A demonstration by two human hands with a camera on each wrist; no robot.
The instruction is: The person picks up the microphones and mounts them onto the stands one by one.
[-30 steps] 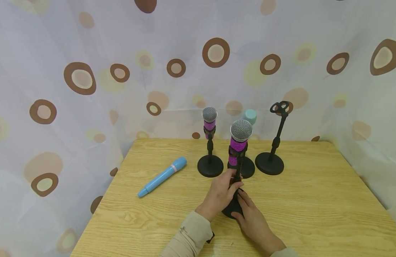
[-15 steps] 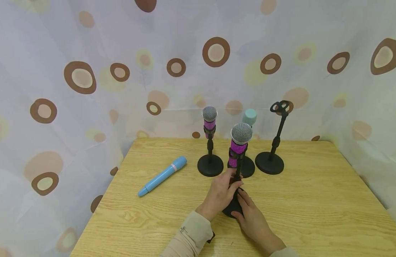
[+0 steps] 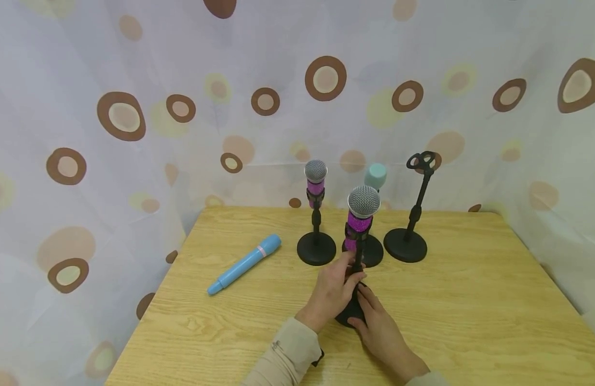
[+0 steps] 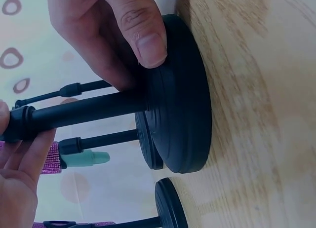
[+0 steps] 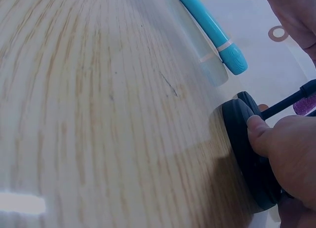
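A black microphone stand [image 3: 359,257] with a round base [image 4: 185,99] stands in front of me, a purple glittery microphone [image 3: 359,221] with a silver mesh head in its clip. My left hand [image 3: 330,292] grips the stand's pole at the collar [image 4: 19,123], below the clip. Lower down, my right hand [image 3: 381,332] holds the base, its thumb [image 5: 259,132] pressed on the top face and its fingers by the foot of the pole. In the left wrist view, the base is close over the wooden table [image 4: 252,139].
Behind stand another stand with a purple microphone [image 3: 315,187], a partly hidden stand holding a mint-green microphone [image 3: 376,176], and a bare stand [image 3: 413,214] with an unfilled clip. A blue microphone [image 3: 244,265] lies on the table at left. A patterned curtain [image 3: 278,128] hangs behind.
The held stand's microphone has come down slightly in the head view. Both hands keep their places on the pole and base; the other things have not moved.
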